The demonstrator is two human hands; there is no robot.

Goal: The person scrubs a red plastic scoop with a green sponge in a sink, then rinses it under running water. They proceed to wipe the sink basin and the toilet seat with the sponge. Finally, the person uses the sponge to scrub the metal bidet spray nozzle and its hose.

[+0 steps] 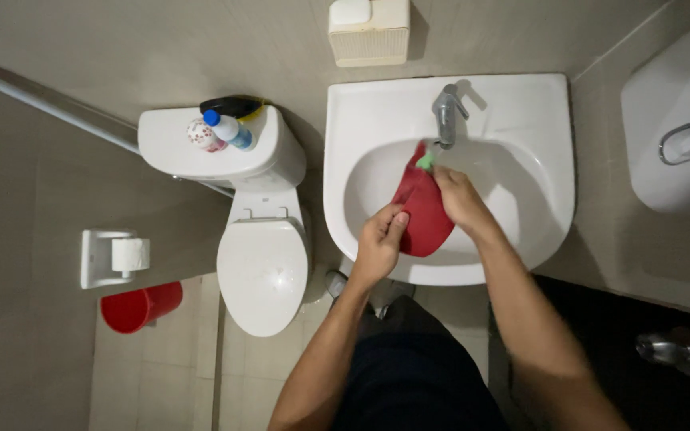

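We hold the red cloth (423,209) in the sink (521,120) under the tap (447,116), left hand (378,243) clamped on its lower edge, right hand (458,198) gripping its top (green tag showing). Rinsing seems underway; wringing calls for both grips twisting.

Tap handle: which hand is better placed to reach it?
Probably the right hand. It grips the red cloth at its upper end just below the tap; the left hand pinches the cloth's lower edge, farther away.
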